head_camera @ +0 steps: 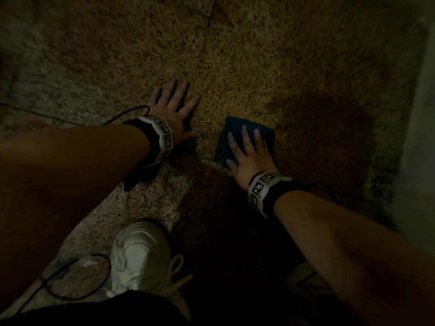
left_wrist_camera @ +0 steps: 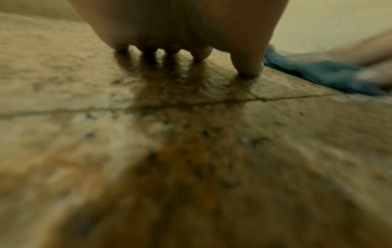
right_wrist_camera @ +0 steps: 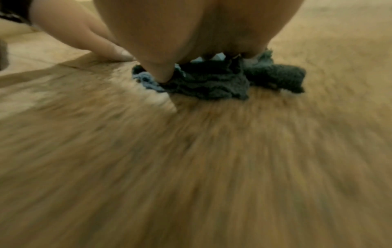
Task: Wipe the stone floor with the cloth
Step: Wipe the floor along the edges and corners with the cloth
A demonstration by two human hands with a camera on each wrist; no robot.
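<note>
A folded dark teal cloth lies on the speckled stone floor in the head view. My right hand presses flat on it with straight, spread fingers. In the right wrist view the cloth is bunched under my right hand, and the floor around it is smeared with motion blur. My left hand rests flat on the bare floor left of the cloth, fingers spread. The left wrist view shows my left fingertips on the stone and the cloth off to the right.
My white sneaker stands on the floor near the bottom centre. Black cables loop beside it and trail from both wristbands. A pale wall or step runs along the right edge. Tile joints cross the floor.
</note>
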